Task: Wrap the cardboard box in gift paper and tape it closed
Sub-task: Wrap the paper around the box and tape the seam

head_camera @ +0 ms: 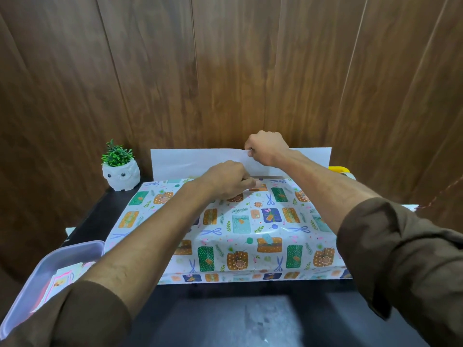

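Brown rolled-up sleeves (400, 246) fill the 2 lower corners, cut off by the frame, above a black table (225, 319). On it lies glossy gift paper (250, 236) printed with parcels and scissors. It is draped over the cardboard box, which is wholly hidden; only a flat raised shape shows. The left hand (225, 180) lies curled on the paper at the box's far edge; pinching or only pressing, I cannot tell. The right hand (266, 147) pinches the top edge of the paper's upright white flap. A yellow tape dispenser (338, 169) shows behind the right forearm, mostly hidden. A lavender plastic tray (62, 256) is cut off at the left edge.
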